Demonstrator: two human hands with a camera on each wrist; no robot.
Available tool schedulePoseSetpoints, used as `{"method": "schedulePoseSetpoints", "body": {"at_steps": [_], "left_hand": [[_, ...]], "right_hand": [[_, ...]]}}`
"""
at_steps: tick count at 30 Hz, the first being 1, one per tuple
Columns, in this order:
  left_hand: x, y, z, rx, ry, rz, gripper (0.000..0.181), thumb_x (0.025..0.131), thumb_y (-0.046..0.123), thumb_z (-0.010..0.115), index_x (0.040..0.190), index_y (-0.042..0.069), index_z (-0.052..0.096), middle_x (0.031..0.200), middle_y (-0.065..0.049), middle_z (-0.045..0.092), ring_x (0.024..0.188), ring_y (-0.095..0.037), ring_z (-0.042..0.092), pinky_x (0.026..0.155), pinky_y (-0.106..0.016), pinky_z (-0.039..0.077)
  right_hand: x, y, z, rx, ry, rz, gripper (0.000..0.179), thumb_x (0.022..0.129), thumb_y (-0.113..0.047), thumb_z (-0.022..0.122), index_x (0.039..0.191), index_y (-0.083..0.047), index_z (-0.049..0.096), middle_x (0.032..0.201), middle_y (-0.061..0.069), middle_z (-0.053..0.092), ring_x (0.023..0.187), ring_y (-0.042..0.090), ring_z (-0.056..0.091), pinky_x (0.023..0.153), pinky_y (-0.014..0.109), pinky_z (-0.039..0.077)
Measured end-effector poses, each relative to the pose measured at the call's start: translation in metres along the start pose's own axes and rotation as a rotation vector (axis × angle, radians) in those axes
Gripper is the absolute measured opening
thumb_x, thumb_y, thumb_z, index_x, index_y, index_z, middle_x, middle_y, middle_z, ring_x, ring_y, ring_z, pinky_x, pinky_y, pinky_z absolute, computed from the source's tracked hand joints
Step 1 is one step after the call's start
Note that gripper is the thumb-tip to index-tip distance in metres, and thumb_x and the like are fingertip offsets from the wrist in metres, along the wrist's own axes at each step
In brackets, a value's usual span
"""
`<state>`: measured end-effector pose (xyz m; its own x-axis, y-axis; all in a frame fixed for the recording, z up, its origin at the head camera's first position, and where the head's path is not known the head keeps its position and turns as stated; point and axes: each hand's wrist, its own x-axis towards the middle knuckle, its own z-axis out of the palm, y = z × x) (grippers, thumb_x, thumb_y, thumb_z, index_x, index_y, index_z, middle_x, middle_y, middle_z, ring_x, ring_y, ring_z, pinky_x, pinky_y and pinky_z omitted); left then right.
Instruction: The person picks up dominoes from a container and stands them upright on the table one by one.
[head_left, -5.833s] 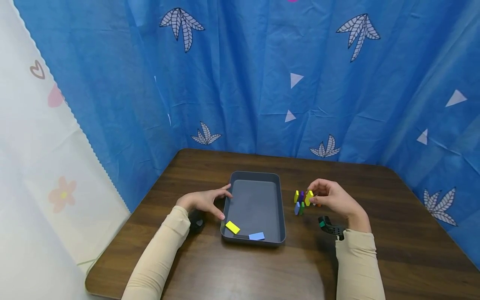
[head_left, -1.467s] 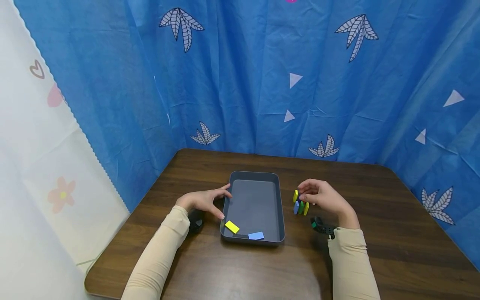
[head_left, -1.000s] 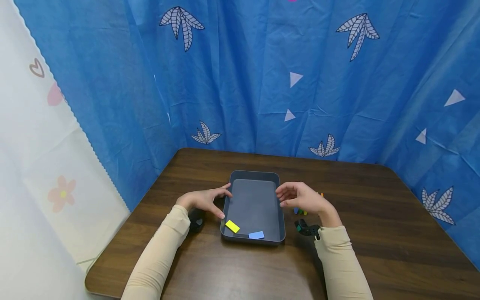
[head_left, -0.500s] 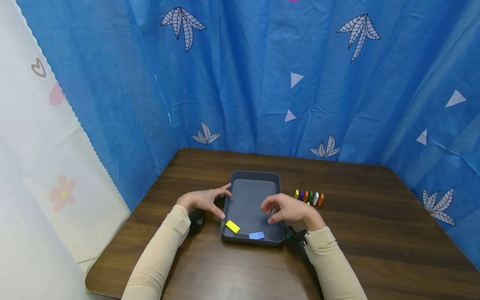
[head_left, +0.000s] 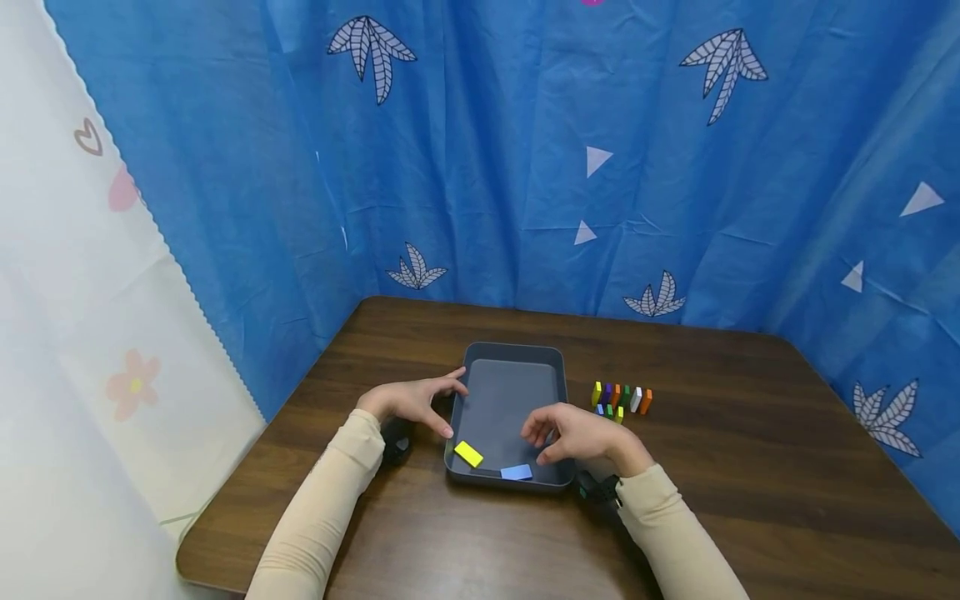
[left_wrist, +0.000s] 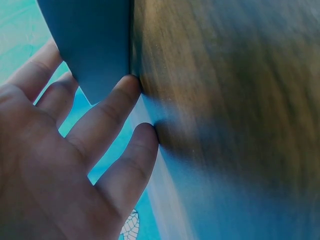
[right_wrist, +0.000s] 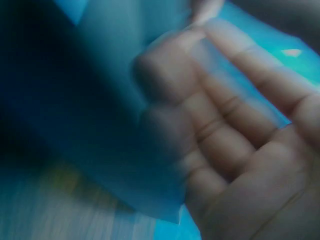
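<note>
A dark grey tray [head_left: 502, 392] sits mid-table. Inside its near end lie a yellow block [head_left: 468, 454] at the left and a light blue block [head_left: 517, 472] farther right. My left hand [head_left: 408, 400] rests at the tray's left rim, fingers spread; in the left wrist view some fingertips touch the tray wall [left_wrist: 95, 45]. Over the tray's right side hovers my right hand [head_left: 581, 432], fingers loosely bent, close to the light blue block. Nothing shows between its fingers, though the right wrist view is blurred.
Right of the tray, small blocks stand on edge in two rows: the back one runs from a yellow block [head_left: 596, 393] to an orange block [head_left: 647, 402]; the front holds blue, green [head_left: 609, 412] and yellow. A blue curtain [head_left: 510, 167] hangs behind the table [head_left: 750, 467].
My right hand, earlier pinching a yellow block by the rows, has let it go; that block stands in the front row. The hand has moved left over the tray. The left hand stayed.
</note>
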<state>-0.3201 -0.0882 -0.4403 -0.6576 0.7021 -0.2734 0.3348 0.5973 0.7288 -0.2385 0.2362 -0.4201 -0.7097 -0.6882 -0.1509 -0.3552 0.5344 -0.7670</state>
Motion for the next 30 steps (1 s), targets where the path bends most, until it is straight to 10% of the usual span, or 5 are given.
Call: {"method": "schedulePoseSetpoints", "body": {"at_steps": [30], "left_hand": [[0.002,0.001,0.001,-0.009,0.012,-0.028,0.076,0.081,0.033,0.084,0.147,0.022,0.047,0.171,0.004,0.0,0.153,-0.033,0.024,0.121,-0.06,0.022]], "right_hand": [[0.01,0.001,0.025,-0.287,-0.034,-0.021,0.022,0.083,0.002,0.076,0.102,-0.008,0.073,0.09,-0.003,0.068,0.078,0.004,0.057,0.073,0.02,0.053]]}}
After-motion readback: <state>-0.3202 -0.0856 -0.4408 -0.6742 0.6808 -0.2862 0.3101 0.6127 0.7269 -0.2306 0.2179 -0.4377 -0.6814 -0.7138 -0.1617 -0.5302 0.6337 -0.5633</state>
